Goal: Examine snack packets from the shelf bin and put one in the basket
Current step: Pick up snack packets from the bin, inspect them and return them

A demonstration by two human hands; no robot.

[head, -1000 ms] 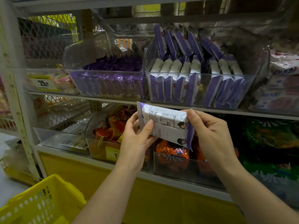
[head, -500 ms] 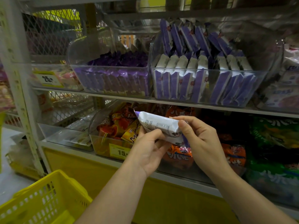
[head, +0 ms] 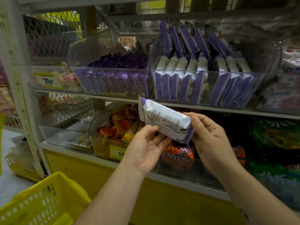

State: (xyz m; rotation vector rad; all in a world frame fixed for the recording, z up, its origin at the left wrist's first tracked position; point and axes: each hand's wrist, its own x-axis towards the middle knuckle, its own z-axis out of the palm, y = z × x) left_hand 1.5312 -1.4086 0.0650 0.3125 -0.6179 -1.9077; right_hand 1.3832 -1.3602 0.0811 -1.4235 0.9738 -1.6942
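Below the clear plastic shelf bin [head: 266, 65] at 1 o'clock, the white-and-purple foil snack packet [head: 164, 120] is held mid-air, left hand [head: 142, 151] cupping its underside, right hand [head: 209, 142] pinching its 4 o'clock end; recommend a light grip with the print squarely in view, the yellow plastic basket [head: 48, 200] waiting at 7 o'clock.

White-purple snack packet [head: 164, 119] tilted, yellow basket [head: 40, 203] lower left
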